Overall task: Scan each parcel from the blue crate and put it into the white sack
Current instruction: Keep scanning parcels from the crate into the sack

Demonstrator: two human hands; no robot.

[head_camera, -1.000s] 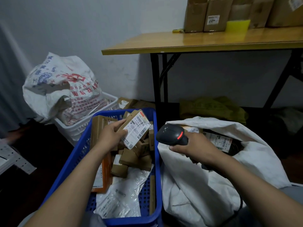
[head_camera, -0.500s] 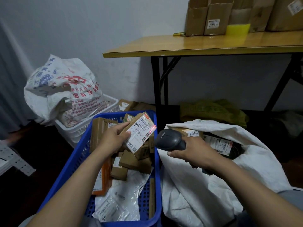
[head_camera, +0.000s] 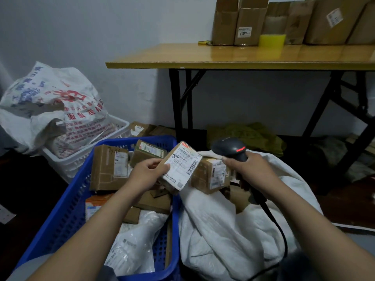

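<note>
My left hand [head_camera: 149, 172] grips a small cardboard parcel [head_camera: 180, 168] with a white barcode label, held over the right rim of the blue crate [head_camera: 67, 209]. My right hand [head_camera: 246, 170] holds a black barcode scanner [head_camera: 230, 148] just right of it, its red light lit, cable trailing down. The white sack [head_camera: 223, 226] lies open under the scanner, with a brown box [head_camera: 210, 175] at its mouth. Several cardboard parcels [head_camera: 109, 167] and a plastic mailer [head_camera: 132, 244] fill the crate.
A white basket [head_camera: 81, 157] holding a printed white bag [head_camera: 50, 110] stands behind the crate at left. A wooden table [head_camera: 243, 55] on black legs carries cardboard boxes [head_camera: 239, 23]. Green cloth [head_camera: 247, 136] lies under it.
My left hand has carried the labelled parcel rightward from above the crate to the sack's edge. The scanner has risen and tipped up, away from the label.
</note>
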